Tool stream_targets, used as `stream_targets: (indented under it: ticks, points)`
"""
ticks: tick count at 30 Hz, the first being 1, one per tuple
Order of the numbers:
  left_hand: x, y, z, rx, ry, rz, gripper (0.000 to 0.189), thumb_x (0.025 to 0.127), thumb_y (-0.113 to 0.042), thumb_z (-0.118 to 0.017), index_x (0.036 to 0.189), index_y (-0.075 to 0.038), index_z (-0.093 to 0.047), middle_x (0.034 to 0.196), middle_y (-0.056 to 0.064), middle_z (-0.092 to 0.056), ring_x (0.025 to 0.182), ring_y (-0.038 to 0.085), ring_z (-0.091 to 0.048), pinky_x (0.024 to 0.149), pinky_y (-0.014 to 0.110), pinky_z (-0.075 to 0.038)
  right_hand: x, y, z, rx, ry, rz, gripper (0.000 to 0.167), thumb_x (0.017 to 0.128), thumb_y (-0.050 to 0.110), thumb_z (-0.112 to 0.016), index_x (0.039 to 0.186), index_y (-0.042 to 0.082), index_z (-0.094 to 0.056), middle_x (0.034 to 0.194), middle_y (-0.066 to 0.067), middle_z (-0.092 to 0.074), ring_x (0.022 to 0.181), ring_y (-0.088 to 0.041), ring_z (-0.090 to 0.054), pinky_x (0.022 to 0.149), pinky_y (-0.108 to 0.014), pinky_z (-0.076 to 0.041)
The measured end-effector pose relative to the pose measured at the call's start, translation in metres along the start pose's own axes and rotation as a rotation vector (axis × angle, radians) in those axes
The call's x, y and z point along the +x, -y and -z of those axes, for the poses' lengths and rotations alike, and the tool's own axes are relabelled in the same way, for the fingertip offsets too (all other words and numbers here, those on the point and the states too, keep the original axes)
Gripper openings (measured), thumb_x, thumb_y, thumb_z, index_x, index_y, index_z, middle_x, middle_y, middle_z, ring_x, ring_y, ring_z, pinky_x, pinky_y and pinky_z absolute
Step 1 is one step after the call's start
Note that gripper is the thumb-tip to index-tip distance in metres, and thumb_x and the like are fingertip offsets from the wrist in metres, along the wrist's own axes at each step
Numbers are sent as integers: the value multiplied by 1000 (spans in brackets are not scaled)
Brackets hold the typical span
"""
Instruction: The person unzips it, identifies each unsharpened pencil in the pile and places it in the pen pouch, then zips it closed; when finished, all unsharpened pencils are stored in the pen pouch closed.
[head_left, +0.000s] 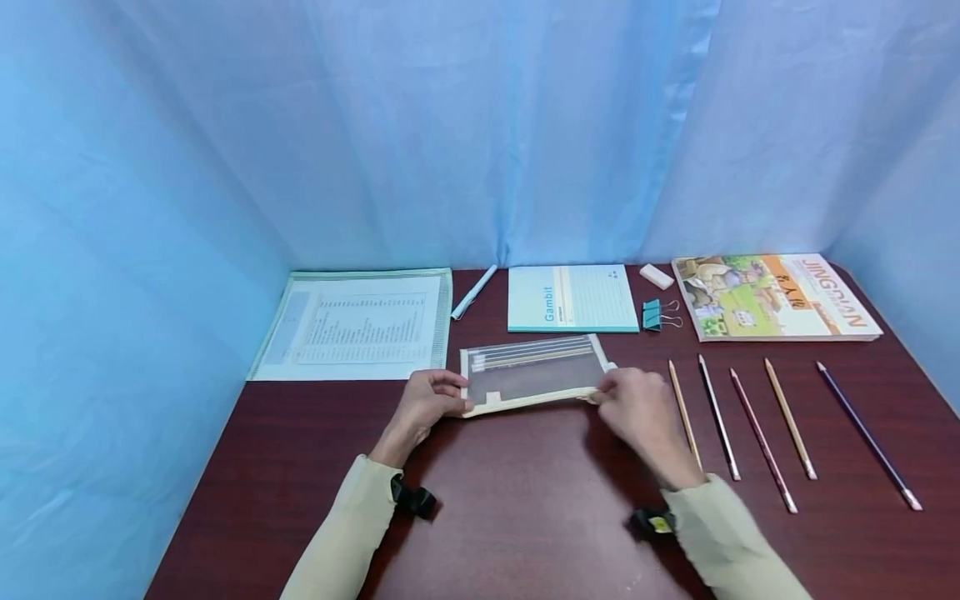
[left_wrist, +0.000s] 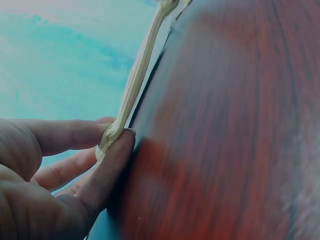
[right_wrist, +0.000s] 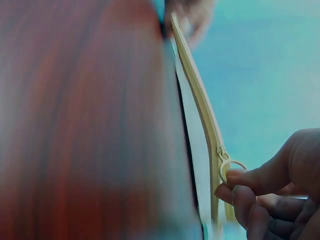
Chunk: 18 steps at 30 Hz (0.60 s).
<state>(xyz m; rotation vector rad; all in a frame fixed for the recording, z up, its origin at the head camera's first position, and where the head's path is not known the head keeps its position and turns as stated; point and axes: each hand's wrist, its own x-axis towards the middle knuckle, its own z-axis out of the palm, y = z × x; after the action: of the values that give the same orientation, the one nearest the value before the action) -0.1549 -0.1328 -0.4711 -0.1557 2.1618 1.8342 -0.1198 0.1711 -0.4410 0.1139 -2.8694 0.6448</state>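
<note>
A see-through pencil case (head_left: 536,377) with cream edging is held at a tilt above the middle of the table, its zipper edge facing the person. Slim striped items show inside along its far side. My left hand (head_left: 429,406) pinches the left end of the zipper edge between thumb and fingers, seen closely in the left wrist view at the cream zipper (left_wrist: 137,80). At the other end, my right hand (head_left: 641,412) pinches the ring-shaped zipper pull (right_wrist: 223,172) between thumb and finger. The zipper looks closed along the stretch between the hands.
Several pencils (head_left: 763,437) lie in a row on the right. Along the back are a document pouch (head_left: 360,325), a pen (head_left: 474,292), a notebook (head_left: 573,297), an eraser (head_left: 656,276), a teal binder clip (head_left: 652,315) and a picture-covered book (head_left: 772,298). Blue curtains (head_left: 465,133) surround the table.
</note>
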Motion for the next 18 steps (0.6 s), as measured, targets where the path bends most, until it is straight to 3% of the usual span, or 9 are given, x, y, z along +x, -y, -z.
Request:
stream_targets:
  ticks: [5,8,11,14,18]
  points:
    - [-1,-1,2,8,18,14,33,75,11,-76,107,7,-70,70,-2,-63,62,9,-61,62,25,-53,-6,-37,24,43,-28,-99,3,75,10,-77,73,9,-75,64,-5,-70,63,-27,-63,58,-42,-46]
    - [0,-2,2,18,27,12,33,75,11,-76,107,7,-70,72,-1,-64,63,9,-61,62,24,-53,-9,-43,27,56,24,-111,3,75,12,-77,72,11,-76,62,-2,-68,62,-22,-61,57,-38,-44]
    - [-1,-2,-1,49,-6,-7,31,75,10,-77,105,6,-71,73,0,-65,64,9,-61,62,24,-53,-12,-44,27,43,87,-101,3,76,13,-77,73,12,-75,63,0,-68,62,-19,-60,58,-37,-45]
    - [-4,-3,-5,120,-40,-34,30,75,6,-79,104,3,-73,76,3,-67,66,8,-61,64,24,-53,-16,-43,26,30,145,-93,5,78,14,-78,75,11,-75,66,0,-70,62,-16,-60,59,-37,-46]
    - [-10,-7,-13,298,-69,-96,35,76,-2,-81,109,0,-73,83,9,-70,71,11,-64,66,25,-53,-21,-45,26,34,198,-92,9,79,18,-81,75,12,-74,67,0,-70,61,-11,-59,58,-34,-45]
